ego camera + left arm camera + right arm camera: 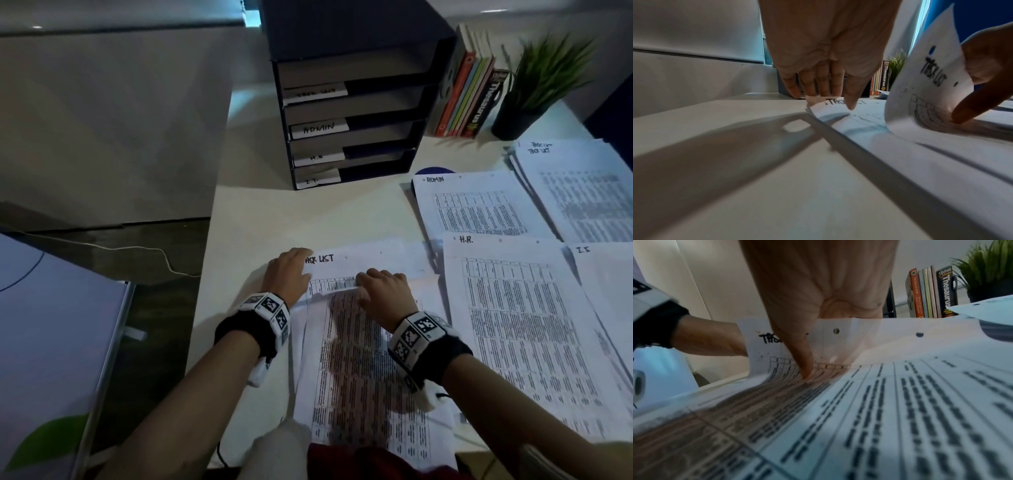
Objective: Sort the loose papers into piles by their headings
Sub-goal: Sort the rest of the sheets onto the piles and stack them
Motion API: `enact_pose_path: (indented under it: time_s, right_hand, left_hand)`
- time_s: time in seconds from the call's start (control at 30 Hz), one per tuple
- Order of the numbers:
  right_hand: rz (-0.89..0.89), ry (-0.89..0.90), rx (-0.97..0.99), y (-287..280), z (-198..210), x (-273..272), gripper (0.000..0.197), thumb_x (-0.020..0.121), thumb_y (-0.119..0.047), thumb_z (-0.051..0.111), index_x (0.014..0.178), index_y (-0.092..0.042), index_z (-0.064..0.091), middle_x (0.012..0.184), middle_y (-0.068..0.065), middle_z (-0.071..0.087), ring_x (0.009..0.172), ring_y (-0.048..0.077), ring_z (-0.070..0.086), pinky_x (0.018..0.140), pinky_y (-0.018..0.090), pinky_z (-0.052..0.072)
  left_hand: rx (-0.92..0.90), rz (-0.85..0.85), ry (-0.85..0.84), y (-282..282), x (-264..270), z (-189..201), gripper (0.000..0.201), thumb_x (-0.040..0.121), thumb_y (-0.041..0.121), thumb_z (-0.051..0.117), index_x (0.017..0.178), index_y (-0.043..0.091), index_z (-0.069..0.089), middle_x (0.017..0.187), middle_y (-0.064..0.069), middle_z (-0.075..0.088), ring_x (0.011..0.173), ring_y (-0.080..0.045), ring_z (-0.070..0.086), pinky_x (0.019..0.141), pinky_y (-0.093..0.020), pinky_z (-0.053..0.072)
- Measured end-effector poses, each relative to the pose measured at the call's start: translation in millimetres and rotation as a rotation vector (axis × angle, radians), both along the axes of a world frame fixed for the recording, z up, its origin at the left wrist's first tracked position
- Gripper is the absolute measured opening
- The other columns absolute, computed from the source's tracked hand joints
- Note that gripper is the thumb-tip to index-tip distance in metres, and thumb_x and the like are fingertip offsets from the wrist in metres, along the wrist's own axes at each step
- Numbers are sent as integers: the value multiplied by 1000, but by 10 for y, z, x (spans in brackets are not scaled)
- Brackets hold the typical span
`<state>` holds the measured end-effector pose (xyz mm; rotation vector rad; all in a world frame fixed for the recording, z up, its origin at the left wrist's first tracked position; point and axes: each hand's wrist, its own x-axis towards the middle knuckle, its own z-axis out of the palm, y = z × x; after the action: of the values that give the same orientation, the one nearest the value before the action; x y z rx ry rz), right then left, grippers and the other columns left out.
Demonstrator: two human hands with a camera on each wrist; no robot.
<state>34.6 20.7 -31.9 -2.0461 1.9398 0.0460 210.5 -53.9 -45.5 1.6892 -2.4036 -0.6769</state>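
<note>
White desk (342, 212), right hand (385, 291) pinching curled TASK LIST sheet (363, 270), left hand (289, 274) flat.

Both forearms stretched forward, wrists strapped in black bands with tag blocks. Left hand (287, 272) down flat-ish, fingers straight, pressing. Right hand (383, 289) curled, thumb and fingers pinching.
</note>
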Motion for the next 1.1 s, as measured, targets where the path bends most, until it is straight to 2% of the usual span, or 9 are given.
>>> enact_pose_path:
  time_s: [0.13, 0.27, 0.4, 0.53, 0.63, 0.73, 0.83, 0.93, 1.1]
  right_hand:
    - [-15, 9, 30, -21, -5, 48, 29, 93, -22, 49, 122, -17, 50, 126, 2, 49, 116, 22, 46, 96, 37, 32]
    - [49, 28, 0, -75, 51, 125, 46, 86, -11, 55, 130, -16, 44, 148, 5, 24, 131, 25, 31, 103, 43, 32]
    - [125, -38, -64, -69, 91, 234, 50, 82, -14, 62, 130, -14, 45, 156, 4, 8, 137, 26, 22, 105, 42, 30]
    - [25, -165, -41, -58, 45, 229, 41, 88, -40, 55, 117, -11, 57, 155, -1, 13, 126, 17, 42, 104, 36, 31]
    - [-120, -344, -125, -43, 28, 228, 67, 79, -74, 30, 88, -17, 65, 151, -11, 19, 121, -2, 36, 111, 39, 13]
    - [-232, -537, -136, -75, 36, 330, 90, 69, -86, 1, 59, -19, 61, 119, -10, 59, 102, 1, 54, 113, 40, 6]
    - [-327, -591, -147, -205, 25, 431, 69, 81, -70, 39, 73, -8, 68, 83, -2, 70, 69, 11, 61, 107, 45, 28]
    - [-399, -602, -103, -288, 3, 469, 38, 81, -52, 62, 78, -14, 66, 80, -8, 63, 76, 16, 64, 94, 45, 43]
    - [-439, -486, -55, -338, 7, 525, 42, 75, -64, 59, 74, -22, 63, 83, -14, 59, 85, 9, 58, 109, 47, 22]
  left_hand:
    - [-69, 12, 63, 35, 23, 12, 27, 88, 9, 54, 115, 8, 53, 119, -8, 57, 112, -27, 51, 94, -35, 37]
    - [23, -4, 291, 132, 69, 33, 13, 92, 6, 48, 90, 0, 59, 76, -14, 58, 72, -26, 55, 65, -28, 38]
    - [144, 32, 469, 234, 161, 45, 24, 96, 18, 46, 99, 2, 63, 81, -12, 63, 72, -17, 54, 61, -22, 35]
    - [286, 193, 657, 222, 315, 28, 23, 95, 14, 47, 113, 5, 59, 103, -12, 65, 91, -22, 61, 70, -20, 46]
    - [424, 327, 701, 228, 388, 28, 24, 93, 6, 51, 115, 4, 59, 107, -11, 63, 91, -23, 62, 67, -24, 54]
    - [484, 334, 719, 225, 373, 49, 26, 89, 6, 56, 114, 1, 61, 108, -8, 64, 93, -25, 64, 78, -35, 56]
    - [614, 362, 820, 222, 319, 66, 31, 85, 4, 61, 116, -2, 59, 97, -4, 64, 72, -11, 66, 64, -23, 57]
    - [626, 284, 785, 225, 297, 80, 16, 81, 4, 66, 96, 0, 67, 62, 9, 60, 45, 2, 55, 47, -16, 47]
    - [536, 185, 682, 225, 250, 52, 7, 78, 13, 70, 72, 11, 66, 68, -2, 59, 41, -3, 47, 46, -13, 41]
